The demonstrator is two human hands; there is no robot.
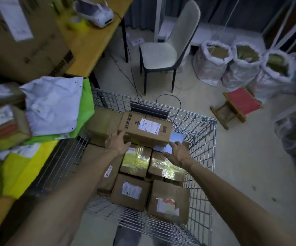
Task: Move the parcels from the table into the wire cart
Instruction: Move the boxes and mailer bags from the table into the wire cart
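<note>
A wire cart (206, 139) stands in front of me, filled with several cardboard parcels. On top of them lies a brown labelled box (146, 129). My left hand (117, 143) grips that box's near left corner, fingers on its end face and thumb along the front side. My right hand (176, 152) hovers just right of the box with fingers spread, holding nothing, above a tape-wrapped parcel (166, 167). On the table (90, 45) at left lie more parcels: a white mailer bag (53, 105), a green bag (87, 103), a yellow bag (23, 167) and a large carton (23, 38).
A grey chair (163, 50) stands beyond the cart, with cables on the floor. A small red-topped stool (237, 105) sits to the right. Several white sacks (241, 68) line the back right. A label printer (97, 13) and tape roll (77, 22) sit on the table.
</note>
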